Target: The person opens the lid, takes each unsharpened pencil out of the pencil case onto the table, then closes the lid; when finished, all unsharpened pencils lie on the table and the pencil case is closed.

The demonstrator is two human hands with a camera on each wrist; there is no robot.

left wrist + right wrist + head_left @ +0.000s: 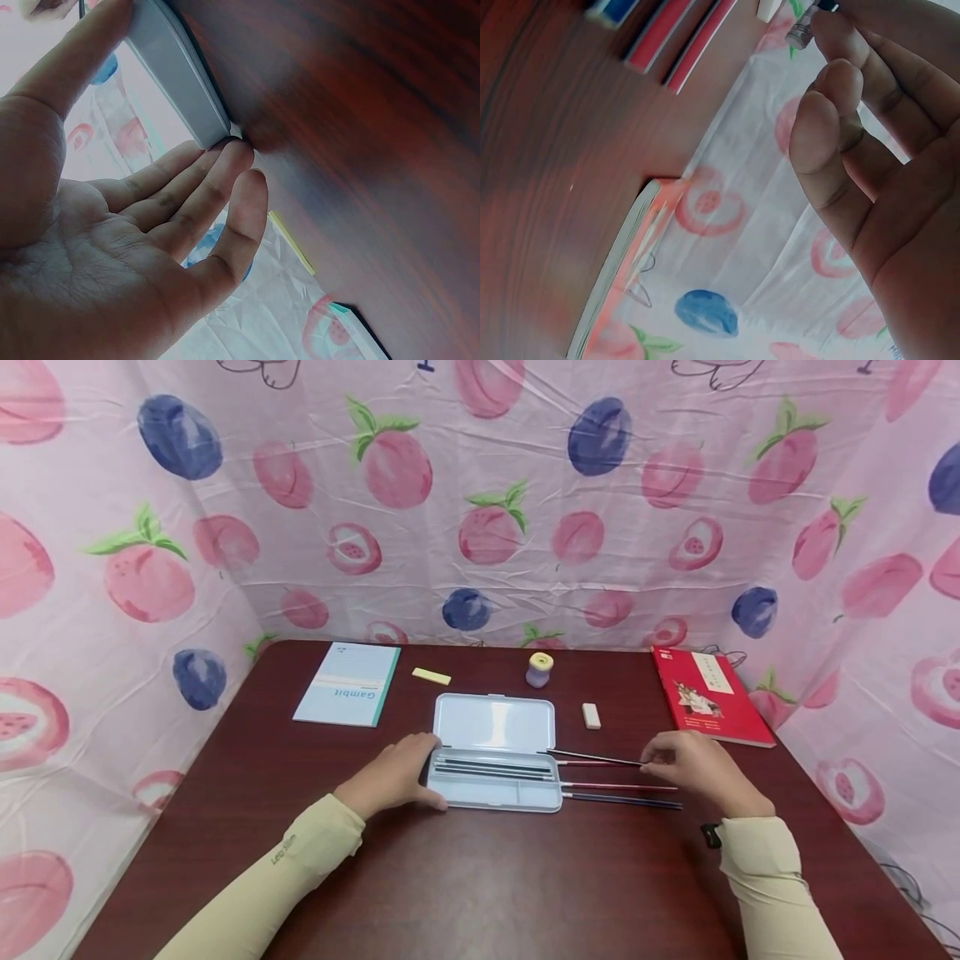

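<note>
Left hand grips the case by its left end, thumb and fingers apart; right hand pinches a black pencil rightward. Dark pencils lie inside; red pencils and blue pencil remain right of it.

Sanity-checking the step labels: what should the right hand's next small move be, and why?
Probably slide the dark pencil left into the open case. The right hand pinches it near one end, its other end reaches the case's right rear corner, similar pencils lie inside, and the left hand holds the case's left end.
</note>
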